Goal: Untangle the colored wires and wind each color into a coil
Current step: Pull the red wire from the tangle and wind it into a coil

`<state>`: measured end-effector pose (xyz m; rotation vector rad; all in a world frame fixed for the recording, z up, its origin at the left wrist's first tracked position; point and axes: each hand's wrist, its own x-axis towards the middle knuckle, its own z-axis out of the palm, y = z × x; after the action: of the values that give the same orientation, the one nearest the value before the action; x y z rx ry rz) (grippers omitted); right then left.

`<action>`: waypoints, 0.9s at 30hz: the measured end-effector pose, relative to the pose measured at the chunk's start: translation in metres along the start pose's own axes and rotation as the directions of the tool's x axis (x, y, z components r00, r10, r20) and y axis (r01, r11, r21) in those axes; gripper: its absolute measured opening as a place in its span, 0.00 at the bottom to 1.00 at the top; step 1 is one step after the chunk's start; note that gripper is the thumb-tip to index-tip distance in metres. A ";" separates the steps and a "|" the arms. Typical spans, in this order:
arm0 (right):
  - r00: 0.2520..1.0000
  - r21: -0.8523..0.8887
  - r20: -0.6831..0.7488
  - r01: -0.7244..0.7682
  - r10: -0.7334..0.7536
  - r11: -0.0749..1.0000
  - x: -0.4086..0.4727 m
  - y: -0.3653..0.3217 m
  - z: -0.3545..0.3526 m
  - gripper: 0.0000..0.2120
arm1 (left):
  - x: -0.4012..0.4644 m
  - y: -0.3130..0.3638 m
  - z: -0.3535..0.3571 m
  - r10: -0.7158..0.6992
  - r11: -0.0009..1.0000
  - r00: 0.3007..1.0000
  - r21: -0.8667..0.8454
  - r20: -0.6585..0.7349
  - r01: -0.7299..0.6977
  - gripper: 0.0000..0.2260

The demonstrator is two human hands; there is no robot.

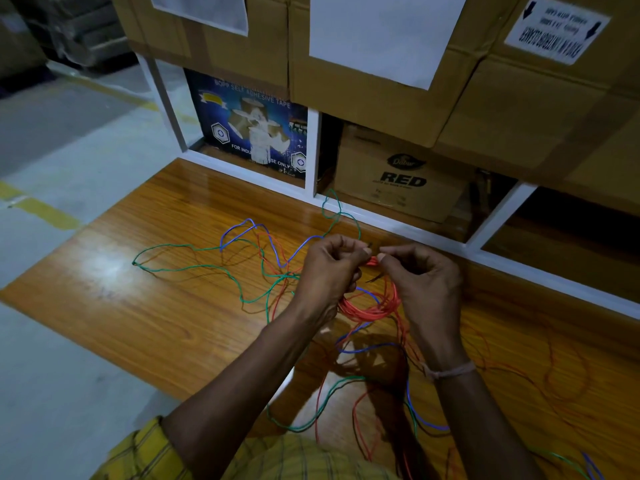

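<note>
Both hands are raised a little above the wooden table point(145, 306) and meet at the top of a red coil point(372, 308). The left hand point(329, 268) has its fingers curled and pinches the red strands at the top of the coil, and the right hand point(420, 275) pinches the same bundle just beside it, thumb and forefinger pressed together on the wire. The coil hangs down between the two hands as several red loops lying close to each other. A green wire point(180, 268) runs loose over the table to the left of the hands, and a blue wire point(242, 228) makes high loops near it, crossing some loose red strands. More red, green and blue wire lies tangled on the table under the forearms. Behind the table stands a white shelf frame point(311, 157) with a dark blue tape box point(242, 119) and a brown carton point(398, 174) marked RED, and large cardboard boxes point(363, 98) above them.
</note>
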<state>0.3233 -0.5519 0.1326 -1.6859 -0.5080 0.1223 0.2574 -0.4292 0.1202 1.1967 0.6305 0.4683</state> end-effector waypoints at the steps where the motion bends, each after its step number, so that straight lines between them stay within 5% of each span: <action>1: 1.000 -0.003 0.009 -0.007 0.007 1.000 0.001 0.000 0.000 0.04 | 0.000 0.000 0.000 0.005 1.000 1.000 0.011 -0.004 -0.005 0.04; 27: 0.988 0.000 0.078 -0.136 0.135 0.991 0.012 0.008 -0.003 0.04 | -0.001 -0.005 0.001 0.080 0.995 0.996 0.068 -0.043 -0.077 0.02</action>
<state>0.3375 -0.5510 0.1283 -1.7154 -0.4503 0.2889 0.2574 -0.4326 0.1162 1.2798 0.6441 0.5456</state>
